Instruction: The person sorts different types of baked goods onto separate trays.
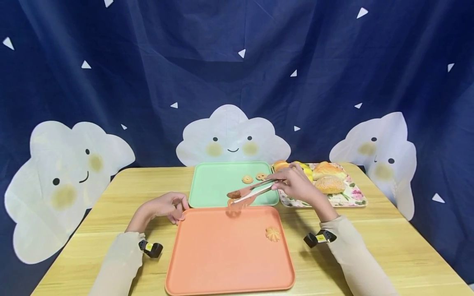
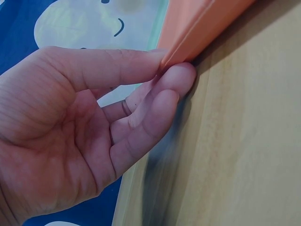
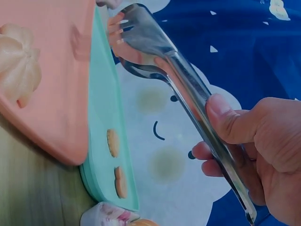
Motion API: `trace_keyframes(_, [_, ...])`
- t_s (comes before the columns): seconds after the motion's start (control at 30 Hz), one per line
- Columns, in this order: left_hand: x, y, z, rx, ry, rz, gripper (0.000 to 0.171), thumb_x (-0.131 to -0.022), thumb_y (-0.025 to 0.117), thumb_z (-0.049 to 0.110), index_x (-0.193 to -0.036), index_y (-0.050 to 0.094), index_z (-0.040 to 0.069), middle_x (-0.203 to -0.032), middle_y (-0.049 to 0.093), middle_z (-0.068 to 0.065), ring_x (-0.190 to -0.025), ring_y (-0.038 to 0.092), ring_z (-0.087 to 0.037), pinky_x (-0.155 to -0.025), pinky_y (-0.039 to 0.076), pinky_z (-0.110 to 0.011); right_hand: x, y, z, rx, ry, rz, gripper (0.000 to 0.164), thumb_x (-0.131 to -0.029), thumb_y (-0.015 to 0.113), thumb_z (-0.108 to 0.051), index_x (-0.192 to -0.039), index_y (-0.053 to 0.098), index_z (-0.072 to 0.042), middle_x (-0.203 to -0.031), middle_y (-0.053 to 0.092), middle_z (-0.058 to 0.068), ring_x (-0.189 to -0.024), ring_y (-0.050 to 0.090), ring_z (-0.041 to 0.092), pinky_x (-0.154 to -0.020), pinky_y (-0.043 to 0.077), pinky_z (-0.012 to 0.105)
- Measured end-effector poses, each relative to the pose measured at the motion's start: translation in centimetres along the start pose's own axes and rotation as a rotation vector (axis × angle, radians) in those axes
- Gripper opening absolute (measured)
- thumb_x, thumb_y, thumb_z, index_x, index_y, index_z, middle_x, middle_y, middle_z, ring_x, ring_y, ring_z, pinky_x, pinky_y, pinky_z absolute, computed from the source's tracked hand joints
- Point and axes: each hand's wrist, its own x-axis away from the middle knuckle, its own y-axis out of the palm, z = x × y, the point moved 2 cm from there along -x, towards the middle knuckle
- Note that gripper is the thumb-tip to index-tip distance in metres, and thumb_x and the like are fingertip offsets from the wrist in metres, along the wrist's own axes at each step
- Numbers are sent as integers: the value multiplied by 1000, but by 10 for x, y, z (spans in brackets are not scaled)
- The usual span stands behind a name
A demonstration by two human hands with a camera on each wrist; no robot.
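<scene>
My left hand (image 1: 168, 206) pinches the far left corner of the orange tray (image 1: 226, 255) between thumb and fingers; in the left wrist view the tray's rim (image 2: 188, 40) sits between the fingertips. My right hand (image 1: 298, 185) grips metal tongs (image 1: 255, 190) by their arms. The tong heads hang over the border between the orange tray and the green tray (image 1: 211, 181), with no cookie showing between them in the right wrist view. A flower-shaped cookie (image 1: 273, 234) lies at the orange tray's right side. Two smaller cookies, one round (image 1: 247, 179) and one pretzel-like (image 1: 261, 176), lie on the green tray.
Right of the green tray stands a floral tray (image 1: 357, 197) holding several breads, including a seeded bun (image 1: 330, 185). My right forearm reaches past its near edge. A wooden table (image 1: 370, 238) carries all three trays, and a dark blue curtain (image 1: 207, 74) hangs behind.
</scene>
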Motion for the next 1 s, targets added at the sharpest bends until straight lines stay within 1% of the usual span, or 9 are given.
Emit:
trace_keyframes(0.13, [1, 0, 0, -2, -1, -2, 25, -80, 69, -4, -101, 57, -10, -75, 59, -7, -66, 66, -21, -59, 54, -28, -8, 1, -2, 4, 20, 27, 34, -78, 81, -19, -111, 79, -12, -88, 76, 2, -76, 60, 18, -89, 32, 46])
trace_keyframes(0.17, [1, 0, 0, -2, -2, -1, 25, -80, 69, -4, -102, 57, -9, -75, 59, -7, -66, 66, -21, -59, 55, -29, -10, 1, -2, 7, 26, 36, 34, -79, 81, -18, -112, 79, -12, -89, 76, 2, -79, 63, 19, -90, 32, 47])
trace_keyframes(0.27, [1, 0, 0, -4, -3, 2, 25, -80, 69, -4, -102, 58, -9, -75, 58, -6, -66, 67, -21, -59, 55, -30, -18, 2, -4, 9, 55, 52, 33, -82, 80, -18, -115, 78, -14, -89, 75, 2, -80, 63, 22, -93, 31, 51])
trace_keyframes(0.4, [1, 0, 0, -10, -2, 6, 25, -80, 70, -3, -101, 58, -8, -74, 58, -6, -66, 68, -21, -59, 56, -30, -31, 6, -6, 31, 111, 96, 30, -85, 78, -20, -115, 78, -15, -83, 73, 2, -74, 58, 20, -91, 29, 49])
trace_keyframes(0.5, [1, 0, 0, -10, 0, 5, 25, -79, 69, -4, -101, 58, -8, -74, 58, -6, -66, 67, -21, -59, 55, -29, -42, 13, -7, 77, 156, 141, 29, -85, 78, -23, -113, 79, -15, -81, 72, 4, -73, 58, 21, -88, 29, 49])
trace_keyframes(0.57, [1, 0, -1, -7, -1, 4, 25, -79, 69, -4, -101, 58, -9, -74, 58, -6, -66, 67, -21, -59, 55, -29, -48, 18, -8, 116, 179, 166, 28, -85, 79, -24, -111, 79, -15, -81, 73, 5, -76, 61, 24, -88, 31, 50])
trace_keyframes(0.73, [0, -1, -4, -10, -5, 4, 25, -80, 70, -3, -101, 58, -8, -74, 59, -4, -66, 67, -20, -59, 55, -29, -62, 34, -6, 194, 223, 213, 25, -85, 81, -20, -109, 80, -15, -81, 73, 8, -80, 65, 29, -85, 33, 51])
trace_keyframes(0.87, [0, -1, -3, -10, -1, 3, 25, -79, 70, -3, -101, 58, -9, -71, 61, -3, -65, 67, -19, -58, 55, -29, -69, 43, -4, 239, 247, 227, 24, -86, 80, -19, -109, 80, -15, -82, 73, 9, -79, 65, 30, -85, 35, 52])
trace_keyframes(1.0, [0, -1, -3, -5, -4, 6, 26, -79, 70, -3, -101, 58, -9, -70, 62, -2, -65, 67, -19, -58, 56, -29, -74, 50, -2, 286, 271, 212, 22, -86, 78, -17, -108, 80, -16, -82, 73, 9, -79, 65, 30, -86, 36, 52])
